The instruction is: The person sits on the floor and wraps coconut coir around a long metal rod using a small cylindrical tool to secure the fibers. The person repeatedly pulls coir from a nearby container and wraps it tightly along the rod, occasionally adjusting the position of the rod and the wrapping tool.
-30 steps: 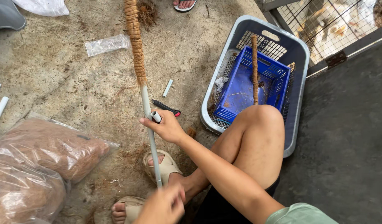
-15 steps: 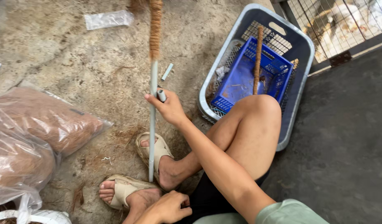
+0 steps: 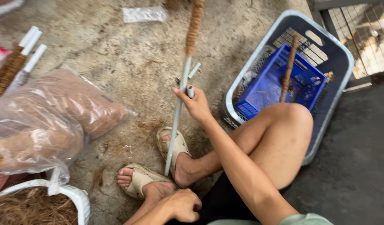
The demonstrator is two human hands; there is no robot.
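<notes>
Right hand (image 3: 197,105) is wrapped around a grey pipe (image 3: 176,121), thumb and fingers closed on it, with a short grey stub (image 3: 190,91) pinched alongside. The pipe is smooth, thin plastic, standing tilted, its lower end down by the sandals (image 3: 172,146); its upper part is bound in rough brown fibre (image 3: 194,26) that runs off the top edge. Left hand (image 3: 181,205) sits low at the frame's bottom, curled into a loose fist near the ankle; what it grips, if anything, I can't tell. On the gritty concrete floor (image 3: 129,62), crinkled clear bags (image 3: 54,116) bulge with brown fluff. A grey slatted basket (image 3: 337,54) holds a blue crate (image 3: 271,83) and another fibre-wrapped stick (image 3: 287,68), partly hidden behind the knee. A white tub (image 3: 77,198) of fibre is cut off at the corner.
</notes>
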